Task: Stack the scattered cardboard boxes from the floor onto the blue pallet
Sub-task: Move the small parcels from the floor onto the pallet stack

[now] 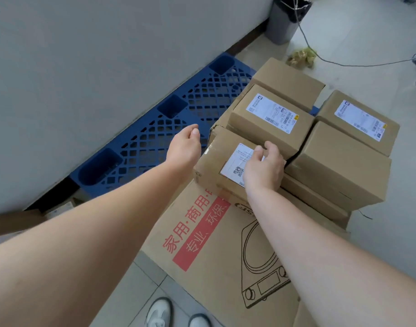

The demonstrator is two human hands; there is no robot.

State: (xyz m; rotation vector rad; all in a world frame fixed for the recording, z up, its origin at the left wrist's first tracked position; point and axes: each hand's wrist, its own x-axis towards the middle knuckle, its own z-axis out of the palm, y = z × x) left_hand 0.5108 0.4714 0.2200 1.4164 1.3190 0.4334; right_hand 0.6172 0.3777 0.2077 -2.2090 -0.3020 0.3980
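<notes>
Printed carton nearest, right grip slack atop labelled box; left grip loose, empty, over pallet

Looked like a storeroom or small shipping/warehouse area: blue plastic pallet on tiled floor vs. plain grey wall, cardboard boxes w/ shipping labels & QR codes, grey bin by the wall, loose cable across floor.
</notes>
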